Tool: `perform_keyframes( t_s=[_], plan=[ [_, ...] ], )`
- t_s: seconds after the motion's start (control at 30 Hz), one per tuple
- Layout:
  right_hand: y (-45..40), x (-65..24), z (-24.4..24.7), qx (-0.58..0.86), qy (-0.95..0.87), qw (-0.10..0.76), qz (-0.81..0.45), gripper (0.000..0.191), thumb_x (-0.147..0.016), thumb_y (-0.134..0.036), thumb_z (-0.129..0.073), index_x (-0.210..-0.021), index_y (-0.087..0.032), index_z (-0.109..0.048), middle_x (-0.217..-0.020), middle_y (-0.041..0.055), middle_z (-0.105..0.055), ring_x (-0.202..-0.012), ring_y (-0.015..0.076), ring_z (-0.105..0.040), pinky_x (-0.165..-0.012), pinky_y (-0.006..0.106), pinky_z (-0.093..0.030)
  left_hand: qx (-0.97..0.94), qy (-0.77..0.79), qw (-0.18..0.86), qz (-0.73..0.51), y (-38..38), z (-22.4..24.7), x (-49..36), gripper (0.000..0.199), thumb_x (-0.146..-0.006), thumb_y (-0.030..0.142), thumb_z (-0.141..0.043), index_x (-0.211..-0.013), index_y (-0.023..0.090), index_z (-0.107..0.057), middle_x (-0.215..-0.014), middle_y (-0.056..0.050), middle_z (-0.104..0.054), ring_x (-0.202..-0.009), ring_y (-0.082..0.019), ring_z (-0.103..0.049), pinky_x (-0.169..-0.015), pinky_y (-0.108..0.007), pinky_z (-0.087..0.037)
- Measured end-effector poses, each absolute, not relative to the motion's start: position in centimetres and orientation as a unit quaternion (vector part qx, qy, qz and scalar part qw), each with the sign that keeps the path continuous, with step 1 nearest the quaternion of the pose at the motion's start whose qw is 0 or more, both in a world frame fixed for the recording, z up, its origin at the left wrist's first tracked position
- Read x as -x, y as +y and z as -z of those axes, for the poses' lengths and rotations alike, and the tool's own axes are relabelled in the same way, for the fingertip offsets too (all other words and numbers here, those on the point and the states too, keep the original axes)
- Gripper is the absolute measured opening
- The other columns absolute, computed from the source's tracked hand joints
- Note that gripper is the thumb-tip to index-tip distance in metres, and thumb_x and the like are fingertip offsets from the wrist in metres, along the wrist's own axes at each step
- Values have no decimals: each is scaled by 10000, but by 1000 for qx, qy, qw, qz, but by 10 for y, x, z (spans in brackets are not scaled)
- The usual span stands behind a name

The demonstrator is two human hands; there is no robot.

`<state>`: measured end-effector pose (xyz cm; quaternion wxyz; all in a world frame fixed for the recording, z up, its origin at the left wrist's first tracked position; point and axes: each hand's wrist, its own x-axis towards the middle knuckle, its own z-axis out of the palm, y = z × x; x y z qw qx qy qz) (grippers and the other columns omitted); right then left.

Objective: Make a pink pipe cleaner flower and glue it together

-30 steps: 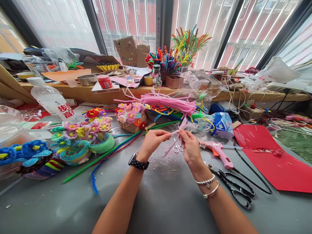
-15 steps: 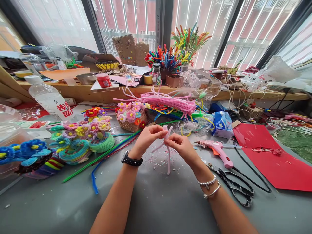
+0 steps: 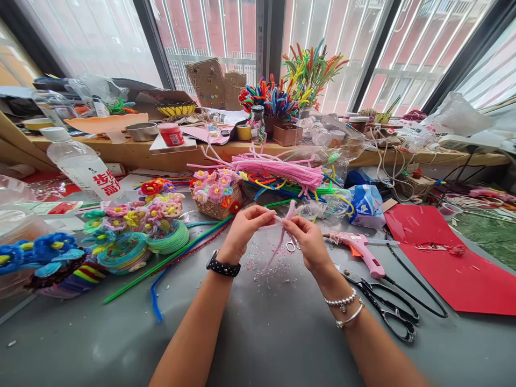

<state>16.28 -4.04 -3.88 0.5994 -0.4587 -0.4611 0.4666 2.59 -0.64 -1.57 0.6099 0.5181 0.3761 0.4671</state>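
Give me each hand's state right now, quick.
Left hand: closed, fingertips pinching part of the pink stems.
Right hand: closed, thumb and fingers pinching the pink stems where they cross.

Head-worn view, facing windows [image 3: 322,32], down over tabletop [image 3: 266,333]

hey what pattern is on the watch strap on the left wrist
White dots on black; the watch strap shows in the head view.
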Motion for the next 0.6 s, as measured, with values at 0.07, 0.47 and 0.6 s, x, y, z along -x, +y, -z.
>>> perform_keyframes(
  t_s=[0.07, 0.47, 0.6],
  plan=[
    [-39, -163, 41, 453, -419, 627, -475, 222, -630, -369, -628, -634, -164, -544, -563, -45, -441, -516, 73, -344, -490, 224, -258, -489, 367, 641, -464, -6, 18, -27, 185, -593, 286, -681, -664, 133, -604, -705, -9, -620, -692, -109, -572, -737, -265, -432],
    [-45, -165, 32, 478, -642, 444, -402, 263, -666, -373, -587, -539, -179, -462, -546, -36, -434, -517, 92, -367, -501, 233, -286, -617, 399, 541, -409, -7, 10, -19, 265, -586, 345, -670, -767, 153, -647, -780, -24, -641, -735, -137, -559, -674, -235, -405],
    [-45, -163, 35, 475, -663, 447, -367, 264, -694, -367, -560, -536, -181, -461, -569, -29, -440, -548, 102, -388, -528, 235, -309, -633, 407, 527, -395, -8, 12, -21, 227, -563, 343, -680, -643, 137, -629, -626, 7, -608, -610, -112, -533, -596, -222, -396]
  ],
)
